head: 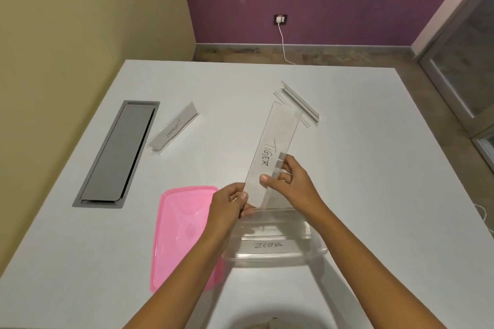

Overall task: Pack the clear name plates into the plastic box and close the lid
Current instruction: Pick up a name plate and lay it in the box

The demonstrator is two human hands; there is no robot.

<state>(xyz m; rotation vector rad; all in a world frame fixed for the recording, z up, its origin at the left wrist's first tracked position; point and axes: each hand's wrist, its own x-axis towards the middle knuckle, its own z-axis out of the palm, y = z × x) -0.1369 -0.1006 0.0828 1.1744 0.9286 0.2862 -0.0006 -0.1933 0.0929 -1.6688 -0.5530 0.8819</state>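
Together, both hands (pixel 232 201) pinch TIGER plate (pixel 275 147).

Both hands on the TIGER plate (pixel 272 155), held above the far end of the clear box (pixel 275 259): left hand (pixel 230 204) pinches its near corner, right hand (pixel 290 181) grips the side. ZEBRA plate (pixel 268 246) already inside. Pink lid (pixel 179 235) lies left of the box. ELEPHANT plate (pixel 173 127) & another plate (pixel 298 103) sit further back on the white table (pixel 374 168).
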